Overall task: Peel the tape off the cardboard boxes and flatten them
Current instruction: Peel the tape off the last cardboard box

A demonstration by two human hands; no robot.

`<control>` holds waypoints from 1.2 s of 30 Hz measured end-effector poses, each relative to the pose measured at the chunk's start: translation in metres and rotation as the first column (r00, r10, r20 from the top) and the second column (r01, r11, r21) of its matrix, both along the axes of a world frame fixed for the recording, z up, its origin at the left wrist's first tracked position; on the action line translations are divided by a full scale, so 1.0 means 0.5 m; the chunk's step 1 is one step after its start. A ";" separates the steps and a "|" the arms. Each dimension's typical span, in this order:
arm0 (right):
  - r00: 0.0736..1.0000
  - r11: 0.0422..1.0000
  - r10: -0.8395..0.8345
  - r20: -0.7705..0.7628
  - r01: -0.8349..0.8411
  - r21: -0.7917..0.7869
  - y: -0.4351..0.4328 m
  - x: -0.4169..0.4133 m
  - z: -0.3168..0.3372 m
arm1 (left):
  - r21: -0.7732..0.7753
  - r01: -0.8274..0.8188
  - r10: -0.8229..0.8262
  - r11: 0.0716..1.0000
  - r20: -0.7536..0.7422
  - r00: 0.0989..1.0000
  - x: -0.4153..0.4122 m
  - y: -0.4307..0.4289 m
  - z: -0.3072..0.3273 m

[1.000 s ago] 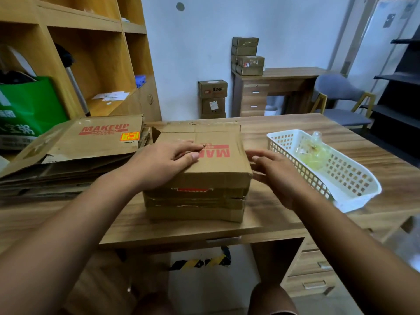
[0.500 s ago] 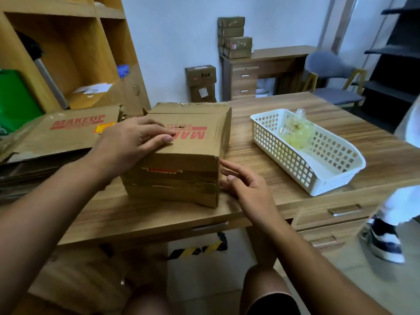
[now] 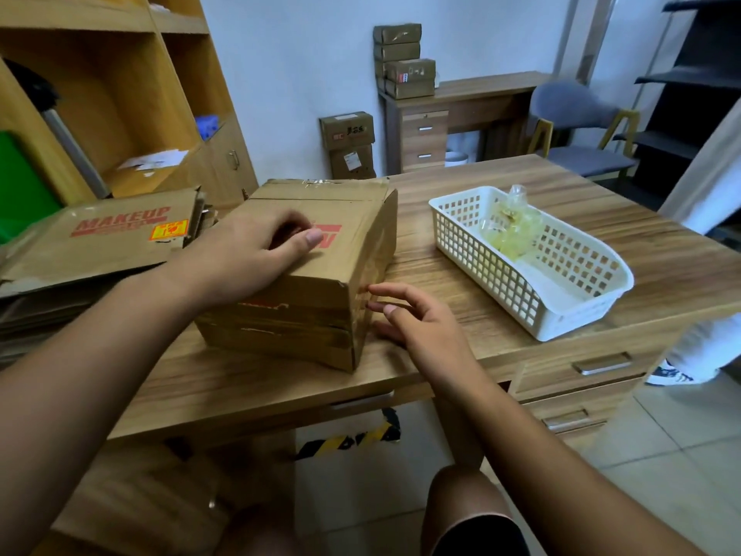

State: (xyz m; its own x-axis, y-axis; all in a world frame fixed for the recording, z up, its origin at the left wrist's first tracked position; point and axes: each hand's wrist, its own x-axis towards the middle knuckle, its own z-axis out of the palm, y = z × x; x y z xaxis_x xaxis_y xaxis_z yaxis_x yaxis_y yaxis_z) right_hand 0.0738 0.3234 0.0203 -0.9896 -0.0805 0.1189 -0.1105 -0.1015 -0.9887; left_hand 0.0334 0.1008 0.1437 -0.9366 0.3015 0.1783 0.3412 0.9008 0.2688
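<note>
Cardboard box (image 3: pixel 349 222): it is sitting closed on the tabletop (image 3: pixel 601 218), near the front edge and toward the left. It is turned a little askew, with red print showing on its top.
Tape (image 3: pixel 280 319): brown strips are running across the box's near face, and clear tape is shining along the far top edge.
Left hand (image 3: pixel 248 258): you are laying it on the box's top with the thumb stretched out straight. The fingers are bending under and blurring, so I cannot tell whether they are pinching anything.
Right hand (image 3: pixel 421 329): you are holding it low over the tabletop just beside the box's right face, with the fingers loosely spread and holding nothing. The fingertips are reaching toward the box's near right corner; I cannot tell whether they are touching it.
Flattened cardboard (image 3: pixel 104 242): a stack is lying at the left edge just beside the box, its top sheet reading MAKEUP.
White basket (image 3: pixel 481 260): it is standing toward the right edge, apart from the box, and is holding a crumpled wad (image 3: pixel 513 230) of clear yellowish film.
</note>
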 end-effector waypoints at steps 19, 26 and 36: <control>0.938 0.954 -0.274 -0.211 0.238 -0.183 -0.029 -0.099 0.017 | -0.097 0.250 -0.256 0.964 -0.058 0.965 0.013 0.028 -0.033; 0.914 0.948 -0.308 -0.265 0.273 -0.163 -0.031 -0.100 0.001 | -0.106 0.251 -0.261 0.962 -0.089 0.961 0.013 0.029 -0.036; 0.918 0.963 -0.265 -0.297 0.233 -0.137 -0.030 -0.099 -0.004 | -0.102 0.252 -0.263 0.962 -0.110 0.959 0.019 0.035 -0.032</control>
State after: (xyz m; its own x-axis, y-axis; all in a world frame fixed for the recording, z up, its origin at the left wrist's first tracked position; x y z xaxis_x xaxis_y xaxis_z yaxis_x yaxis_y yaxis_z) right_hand 0.0244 0.3086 0.0183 -0.8887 0.1911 0.4168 -0.4432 -0.1244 -0.8878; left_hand 0.0428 0.1182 0.1275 -0.7982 0.5486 0.2488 0.5896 0.7962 0.1359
